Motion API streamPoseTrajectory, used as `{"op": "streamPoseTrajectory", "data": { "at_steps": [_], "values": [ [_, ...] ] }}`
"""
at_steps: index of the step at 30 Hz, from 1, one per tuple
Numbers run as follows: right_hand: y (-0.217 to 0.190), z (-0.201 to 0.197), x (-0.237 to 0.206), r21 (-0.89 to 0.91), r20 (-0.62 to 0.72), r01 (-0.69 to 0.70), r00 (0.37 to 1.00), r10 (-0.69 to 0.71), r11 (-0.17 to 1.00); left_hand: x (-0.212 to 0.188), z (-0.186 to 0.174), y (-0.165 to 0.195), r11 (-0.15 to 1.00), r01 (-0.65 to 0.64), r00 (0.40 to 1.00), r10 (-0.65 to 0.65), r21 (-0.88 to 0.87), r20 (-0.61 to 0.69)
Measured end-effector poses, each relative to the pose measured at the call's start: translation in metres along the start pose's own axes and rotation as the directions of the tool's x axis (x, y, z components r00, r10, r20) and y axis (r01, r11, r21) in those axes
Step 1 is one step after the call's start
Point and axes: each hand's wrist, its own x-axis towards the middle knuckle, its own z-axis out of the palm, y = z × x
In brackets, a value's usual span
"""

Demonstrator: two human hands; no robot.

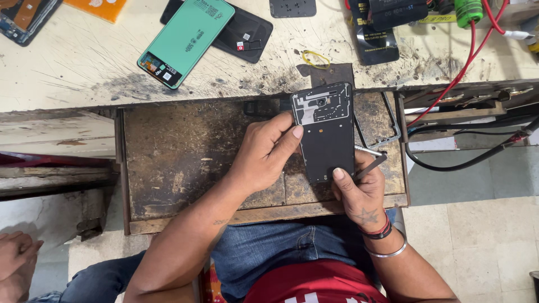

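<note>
Steadily, the left hand [264,160] pinches an opened phone [325,132] by its side edge over a pulled-out drawer [179,157] — the right hand [359,193] closed on its lower corner, bracing it, a metal tool [370,164] tucked in its fingers.

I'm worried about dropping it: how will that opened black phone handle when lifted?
The opened black phone is a thin, flat slab, so probably stiff and light. Its exposed inner parts look fragile. The left hand and right hand grip only its edges, so it may slip.
</note>
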Motion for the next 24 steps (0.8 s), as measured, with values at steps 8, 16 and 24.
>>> {"op": "streamPoseTrajectory", "data": {
  "at_steps": [8,16,24],
  "values": [
    [0.0,0.004,0.0,-0.055,0.058,0.004,0.998,-0.001,0.998,-0.002,0.003,-0.004,0.996,0.014,0.993,-0.004,0.09,-0.12],
    [-0.006,0.009,0.001,-0.238,0.126,0.133,0.986,-0.105,0.962,-0.004,0.007,0.004,0.982,-0.019,0.984,0.051,0.186,-0.171],
    [-0.01,0.013,0.0,-0.382,0.032,0.137,0.99,-0.135,0.914,-0.004,-0.002,0.003,0.896,-0.152,0.974,0.208,0.418,-0.092]
  ]
}}
